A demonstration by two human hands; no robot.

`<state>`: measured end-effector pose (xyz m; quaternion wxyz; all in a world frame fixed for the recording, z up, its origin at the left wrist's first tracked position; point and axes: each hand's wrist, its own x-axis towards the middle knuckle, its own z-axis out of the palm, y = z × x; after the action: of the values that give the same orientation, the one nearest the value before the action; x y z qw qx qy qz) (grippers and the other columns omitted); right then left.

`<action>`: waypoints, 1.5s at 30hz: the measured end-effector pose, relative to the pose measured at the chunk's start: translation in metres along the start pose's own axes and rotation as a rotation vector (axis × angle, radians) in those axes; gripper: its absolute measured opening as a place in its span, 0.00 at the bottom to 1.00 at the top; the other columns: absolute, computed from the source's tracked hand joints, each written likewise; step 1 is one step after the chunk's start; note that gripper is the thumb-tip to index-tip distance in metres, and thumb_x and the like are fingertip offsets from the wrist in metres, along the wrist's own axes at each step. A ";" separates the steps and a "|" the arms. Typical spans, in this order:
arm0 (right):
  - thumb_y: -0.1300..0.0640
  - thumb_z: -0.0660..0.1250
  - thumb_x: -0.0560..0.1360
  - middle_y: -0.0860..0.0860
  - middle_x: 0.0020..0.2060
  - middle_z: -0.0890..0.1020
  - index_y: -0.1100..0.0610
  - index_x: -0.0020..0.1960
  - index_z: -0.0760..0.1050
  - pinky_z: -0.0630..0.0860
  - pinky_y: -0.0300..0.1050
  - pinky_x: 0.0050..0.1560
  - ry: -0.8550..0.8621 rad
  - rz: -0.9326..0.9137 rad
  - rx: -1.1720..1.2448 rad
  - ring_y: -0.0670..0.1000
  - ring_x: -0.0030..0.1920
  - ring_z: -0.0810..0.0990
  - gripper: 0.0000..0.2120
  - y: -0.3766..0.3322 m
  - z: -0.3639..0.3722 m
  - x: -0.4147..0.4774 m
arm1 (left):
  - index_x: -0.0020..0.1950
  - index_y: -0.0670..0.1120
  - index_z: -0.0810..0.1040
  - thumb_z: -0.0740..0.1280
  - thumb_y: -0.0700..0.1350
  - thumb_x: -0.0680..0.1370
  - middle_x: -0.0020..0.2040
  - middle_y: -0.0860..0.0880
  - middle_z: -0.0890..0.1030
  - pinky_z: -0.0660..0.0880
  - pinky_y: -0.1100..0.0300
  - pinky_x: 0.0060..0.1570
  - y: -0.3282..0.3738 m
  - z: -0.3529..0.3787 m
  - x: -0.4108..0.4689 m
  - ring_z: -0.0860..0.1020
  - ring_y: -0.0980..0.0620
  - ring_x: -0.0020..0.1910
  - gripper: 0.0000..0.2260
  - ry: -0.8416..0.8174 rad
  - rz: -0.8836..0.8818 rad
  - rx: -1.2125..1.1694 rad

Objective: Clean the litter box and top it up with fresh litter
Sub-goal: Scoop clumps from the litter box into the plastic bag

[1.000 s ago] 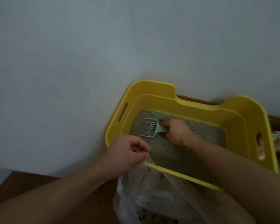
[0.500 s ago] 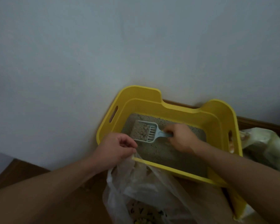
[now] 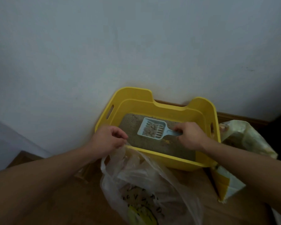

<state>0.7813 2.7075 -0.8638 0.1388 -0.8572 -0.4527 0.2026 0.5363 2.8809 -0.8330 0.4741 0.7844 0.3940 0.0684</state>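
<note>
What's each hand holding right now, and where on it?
Right hand grips the blue litter scoop by its handle; left hand pinches the clear plastic bag at its upper edge.

Lighting: dim, flat, with a grey-blue cast. Wall [image 3: 104,46]: lit most at the centre, darkened toward the upper corners and the right edge. Shadows: faint, soft-edged. Sheen: weak highlights are carried by the plastic bag [image 3: 136,172]. Sharpness: fine detail is softened throughout. Distortion: the left forearm [image 3: 39,184] is stretched toward the lower edge.

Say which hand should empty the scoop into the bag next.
The right hand: its grip is on the loaded scoop over the box; the left hand pinches the bag open beside it.
</note>
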 end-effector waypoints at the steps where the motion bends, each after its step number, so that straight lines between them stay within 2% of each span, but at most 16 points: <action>1: 0.66 0.64 0.73 0.52 0.50 0.83 0.54 0.57 0.81 0.77 0.46 0.49 0.003 0.005 0.007 0.52 0.48 0.79 0.16 0.001 -0.001 -0.003 | 0.41 0.44 0.83 0.75 0.35 0.71 0.32 0.46 0.83 0.78 0.56 0.35 0.000 -0.001 -0.001 0.79 0.52 0.30 0.05 0.005 0.002 0.004; 4: 0.66 0.65 0.73 0.53 0.52 0.83 0.54 0.59 0.81 0.79 0.49 0.54 0.007 0.005 0.019 0.53 0.50 0.79 0.17 0.003 -0.006 -0.012 | 0.41 0.44 0.83 0.74 0.34 0.71 0.33 0.44 0.83 0.77 0.59 0.33 0.002 -0.001 -0.005 0.79 0.54 0.29 0.05 0.021 0.010 0.025; 8: 0.65 0.65 0.75 0.53 0.52 0.83 0.53 0.59 0.80 0.78 0.48 0.51 0.014 0.030 0.018 0.53 0.50 0.79 0.16 0.008 -0.013 -0.020 | 0.40 0.46 0.83 0.75 0.35 0.71 0.31 0.47 0.83 0.75 0.61 0.32 0.002 -0.002 -0.007 0.79 0.55 0.29 0.06 0.031 0.016 0.051; 12: 0.64 0.66 0.74 0.51 0.51 0.83 0.51 0.58 0.81 0.74 0.44 0.47 0.023 0.007 0.007 0.51 0.49 0.79 0.16 0.010 -0.019 -0.029 | 0.40 0.44 0.83 0.75 0.35 0.71 0.31 0.45 0.83 0.77 0.59 0.32 0.006 0.000 -0.010 0.79 0.54 0.28 0.05 0.039 0.020 0.050; 16: 0.64 0.67 0.74 0.51 0.49 0.84 0.50 0.56 0.81 0.75 0.44 0.47 0.034 -0.025 0.002 0.51 0.48 0.79 0.15 0.007 -0.030 -0.041 | 0.41 0.43 0.83 0.74 0.34 0.71 0.33 0.43 0.83 0.77 0.60 0.33 0.012 0.002 -0.014 0.79 0.53 0.29 0.05 0.039 0.029 0.068; 22: 0.62 0.72 0.72 0.46 0.47 0.84 0.48 0.55 0.83 0.78 0.48 0.51 0.037 -0.104 0.005 0.48 0.49 0.80 0.15 -0.001 -0.051 -0.076 | 0.41 0.44 0.83 0.74 0.35 0.72 0.34 0.43 0.84 0.79 0.56 0.37 0.017 0.001 -0.022 0.80 0.53 0.31 0.04 0.051 0.053 0.127; 26: 0.61 0.73 0.72 0.39 0.44 0.83 0.45 0.52 0.82 0.76 0.37 0.47 -0.120 -0.183 0.042 0.38 0.45 0.79 0.14 -0.009 -0.053 -0.105 | 0.40 0.44 0.83 0.73 0.35 0.73 0.33 0.45 0.83 0.78 0.61 0.34 0.016 0.000 -0.027 0.80 0.55 0.30 0.05 0.055 0.056 0.155; 28: 0.60 0.73 0.73 0.39 0.45 0.84 0.44 0.52 0.82 0.77 0.38 0.49 -0.225 -0.216 0.039 0.38 0.46 0.80 0.13 -0.012 -0.047 -0.118 | 0.40 0.44 0.83 0.73 0.34 0.73 0.33 0.44 0.83 0.76 0.66 0.32 0.016 0.000 -0.028 0.78 0.57 0.28 0.05 0.060 0.054 0.156; 31: 0.60 0.71 0.73 0.39 0.46 0.83 0.44 0.53 0.82 0.79 0.42 0.51 -0.340 -0.249 0.002 0.39 0.48 0.79 0.13 -0.016 -0.028 -0.133 | 0.42 0.42 0.83 0.73 0.34 0.73 0.33 0.44 0.83 0.75 0.67 0.31 0.016 -0.001 -0.030 0.78 0.57 0.28 0.04 0.063 0.042 0.155; 34: 0.61 0.69 0.74 0.41 0.49 0.83 0.46 0.55 0.82 0.79 0.43 0.53 -0.409 -0.279 -0.039 0.41 0.49 0.79 0.14 -0.017 -0.009 -0.139 | 0.44 0.39 0.83 0.72 0.33 0.74 0.33 0.42 0.82 0.73 0.70 0.28 0.017 -0.001 -0.032 0.77 0.61 0.25 0.02 0.064 0.031 0.133; 38: 0.59 0.66 0.76 0.42 0.51 0.84 0.48 0.58 0.82 0.78 0.43 0.54 -0.462 -0.288 -0.062 0.42 0.51 0.80 0.14 -0.018 0.012 -0.137 | 0.43 0.39 0.82 0.71 0.33 0.74 0.33 0.43 0.81 0.73 0.70 0.27 0.016 -0.001 -0.033 0.76 0.60 0.24 0.03 0.052 0.023 0.116; 42: 0.61 0.64 0.76 0.46 0.44 0.84 0.52 0.50 0.82 0.78 0.49 0.48 -0.459 -0.274 -0.070 0.45 0.45 0.80 0.10 -0.014 0.022 -0.130 | 0.43 0.40 0.82 0.71 0.32 0.74 0.33 0.42 0.81 0.74 0.69 0.29 0.014 -0.001 -0.033 0.77 0.59 0.25 0.03 0.048 0.014 0.097; 45: 0.62 0.63 0.76 0.46 0.40 0.82 0.51 0.41 0.78 0.74 0.44 0.44 -0.434 -0.288 -0.070 0.43 0.39 0.77 0.09 -0.014 0.021 -0.127 | 0.43 0.40 0.82 0.72 0.32 0.74 0.34 0.41 0.82 0.76 0.67 0.31 0.012 -0.002 -0.032 0.78 0.57 0.27 0.04 0.048 0.012 0.094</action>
<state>0.6970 2.6108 -0.8489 0.0358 -0.7246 -0.5961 0.3442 0.5204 2.8569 -0.8136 0.4267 0.8064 0.4031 0.0714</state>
